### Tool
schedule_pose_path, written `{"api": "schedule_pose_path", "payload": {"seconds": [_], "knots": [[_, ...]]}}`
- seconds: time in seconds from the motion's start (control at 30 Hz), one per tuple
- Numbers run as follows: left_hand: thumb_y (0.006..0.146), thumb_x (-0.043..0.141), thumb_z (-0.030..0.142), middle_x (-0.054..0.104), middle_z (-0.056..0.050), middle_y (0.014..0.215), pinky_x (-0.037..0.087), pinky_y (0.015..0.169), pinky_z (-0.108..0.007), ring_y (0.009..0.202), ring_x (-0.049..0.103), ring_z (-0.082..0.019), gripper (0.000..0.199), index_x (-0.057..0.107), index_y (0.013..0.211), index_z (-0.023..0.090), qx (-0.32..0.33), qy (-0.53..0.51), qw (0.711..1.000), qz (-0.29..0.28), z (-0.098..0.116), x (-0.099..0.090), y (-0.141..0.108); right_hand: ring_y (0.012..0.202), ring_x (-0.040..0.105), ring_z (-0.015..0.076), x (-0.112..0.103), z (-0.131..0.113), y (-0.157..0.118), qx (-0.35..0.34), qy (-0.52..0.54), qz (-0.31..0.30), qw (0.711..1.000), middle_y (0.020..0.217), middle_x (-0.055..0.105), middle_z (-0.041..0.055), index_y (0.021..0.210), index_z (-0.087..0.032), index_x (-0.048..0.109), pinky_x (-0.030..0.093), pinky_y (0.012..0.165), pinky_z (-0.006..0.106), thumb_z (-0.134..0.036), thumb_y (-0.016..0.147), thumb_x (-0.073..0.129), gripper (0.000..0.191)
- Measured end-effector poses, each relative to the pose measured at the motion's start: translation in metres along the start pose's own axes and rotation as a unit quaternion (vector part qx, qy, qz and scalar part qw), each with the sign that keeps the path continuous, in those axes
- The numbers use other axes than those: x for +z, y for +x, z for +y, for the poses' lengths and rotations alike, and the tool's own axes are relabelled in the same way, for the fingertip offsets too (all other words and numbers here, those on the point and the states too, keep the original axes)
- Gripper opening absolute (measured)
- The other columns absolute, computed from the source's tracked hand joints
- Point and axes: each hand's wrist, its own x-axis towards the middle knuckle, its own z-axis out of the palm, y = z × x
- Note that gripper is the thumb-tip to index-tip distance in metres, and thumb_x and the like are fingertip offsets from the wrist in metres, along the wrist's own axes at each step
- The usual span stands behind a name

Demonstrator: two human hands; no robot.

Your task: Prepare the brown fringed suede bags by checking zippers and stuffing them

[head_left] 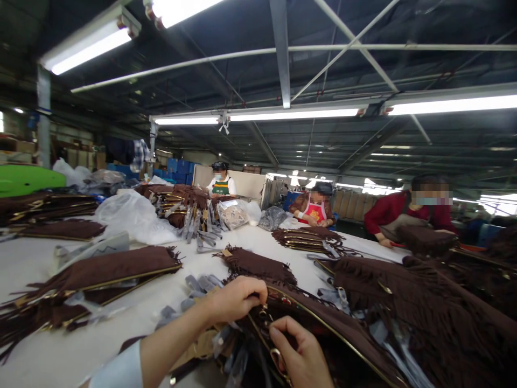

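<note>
A brown fringed bag lies in front of me, its gold-toothed zipper undone and its dark inside showing. My left hand is closed in a pinch at the far end of the bag's opening, beside a small metal ring. Lower and to the right, my right hand has thumb and fingers bent together at the near edge of the opening. A gold-coloured clasp is just under its fingertips. Straps in clear plastic wrap bunch below my left wrist.
More brown fringed bags lie on the white table: one at left, a stack further back, a large one at right. Clear plastic bags sit behind. A co-worker in red stands at right; two others are farther off.
</note>
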Motion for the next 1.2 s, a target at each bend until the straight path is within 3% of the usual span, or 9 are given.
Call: {"api": "schedule_pose_path", "payload": {"seconds": [0.2,0.33,0.43,0.6,0.73,1.03,1.2], "knots": [[0.075,0.044,-0.003,0.062,-0.002,0.092,0.045,0.083,-0.022,0.089,0.06,-0.014,0.032,0.069,0.076,0.018,0.017,-0.023,1.0,-0.01,-0.002,0.0,0.0,0.045,0.048,0.015,-0.007,-0.005,-0.005,-0.027,-0.197,0.028,0.98,0.049,0.05,-0.003,0.069,-0.023,0.068,0.038,0.044,0.023,-0.04,0.083,0.057,0.025],[0.071,0.051,0.0,0.062,-0.002,0.095,0.045,0.086,-0.025,0.091,0.06,-0.016,0.026,0.069,0.08,0.018,0.019,-0.011,1.0,0.0,0.005,-0.002,-0.007,0.045,0.05,0.015,-0.007,-0.012,-0.005,-0.041,-0.264,0.018,0.963,0.053,0.056,-0.0013,0.064,-0.023,0.064,0.034,0.042,0.023,-0.033,0.084,0.052,0.025],[0.071,0.061,0.006,0.059,-0.003,0.098,0.046,0.083,-0.025,0.091,0.059,-0.018,0.018,0.066,0.083,0.019,0.031,0.04,0.999,-0.015,0.008,0.0,-0.011,0.049,0.052,0.0154,-0.006,-0.016,-0.006,-0.06,-0.293,0.02,0.954,0.056,0.059,-0.0008,0.063,-0.023,0.061,0.034,0.044,0.023,-0.031,0.085,0.05,0.026],[0.077,0.052,0.002,0.056,-0.003,0.093,0.045,0.073,-0.024,0.087,0.059,-0.017,0.023,0.065,0.082,0.02,0.031,0.117,0.992,-0.027,0.007,0.008,-0.014,0.052,0.056,0.0165,-0.004,-0.017,-0.007,-0.047,-0.269,0.009,0.962,0.061,0.062,-0.0004,0.07,-0.024,0.064,0.041,0.048,0.022,-0.034,0.087,0.047,0.026],[0.076,0.053,0.001,0.058,-0.003,0.092,0.044,0.075,-0.023,0.089,0.059,-0.017,0.023,0.067,0.079,0.019,0.037,0.048,0.998,0.002,0.001,0.012,-0.015,0.046,0.054,0.0158,-0.005,-0.012,-0.007,-0.021,-0.292,-0.003,0.956,0.058,0.06,-0.0002,0.07,-0.023,0.062,0.036,0.042,0.022,-0.032,0.087,0.044,0.027],[0.071,0.057,-0.002,0.07,-0.001,0.084,0.046,0.078,-0.022,0.083,0.064,-0.015,0.026,0.073,0.079,0.017,-0.001,-0.059,0.998,0.024,-0.009,0.006,-0.007,0.053,0.055,0.017,-0.002,-0.013,-0.002,-0.052,-0.397,0.034,0.916,0.057,0.061,0.0016,0.061,-0.022,0.057,0.028,0.052,0.027,-0.014,0.08,0.048,0.022],[0.069,0.059,-0.001,0.071,-0.001,0.083,0.047,0.077,-0.021,0.082,0.064,-0.015,0.026,0.075,0.08,0.017,-0.001,-0.08,0.996,0.027,-0.011,0.004,-0.007,0.057,0.06,0.0175,0.012,-0.015,0.007,-0.044,-0.374,0.055,0.925,0.059,0.065,0.0028,0.06,-0.021,0.056,0.032,0.054,0.025,-0.01,0.081,0.046,0.026]]}}
